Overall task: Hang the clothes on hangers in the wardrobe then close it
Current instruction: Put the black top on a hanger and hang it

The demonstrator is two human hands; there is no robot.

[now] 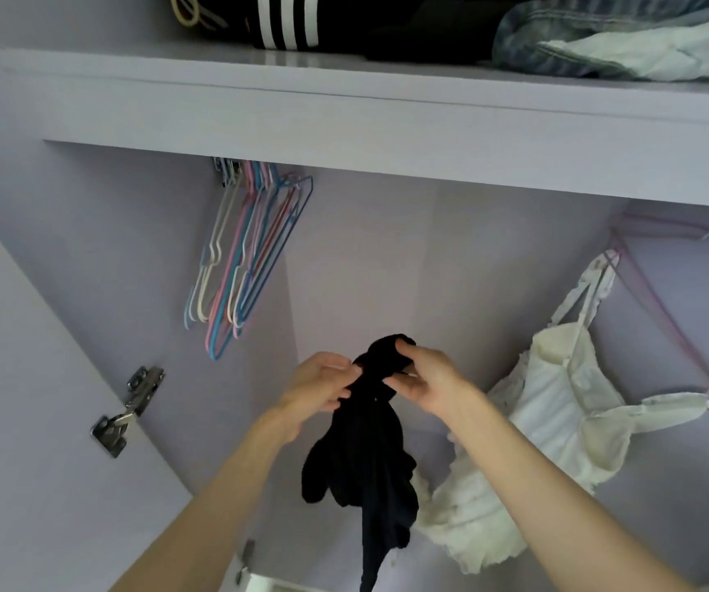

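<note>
Two hands at work inside the open wardrobe [88, 258], both clamped on one black garment [365, 455]. Left hand [318, 386] curled round the bunched top of the cloth from the left, fingertips pressed into it. Right hand [423, 378] pinching the same bunch from the right, thumb under, fingers over the highest fold. Between the two sets of fingers, a knot of black fabric; below them, the rest hanging loose and twisted, trailing down past the wrists to the bottom edge of view. Just right of the right-hand fingers, and a little lower, a white ruffled dress [557, 399] hung by its straps on a pink hanger [651, 292]. Up and left of the left-hand fingers, well apart, a bunch of bare hangers [241, 254] in white, pink and blue, hooked beneath the shelf [344, 117]. Further left, a metal hinge [128, 410] on the door. On top of the shelf, far above the fingers, folded clothes [429, 27], dark with white stripes, beside denim.
</note>
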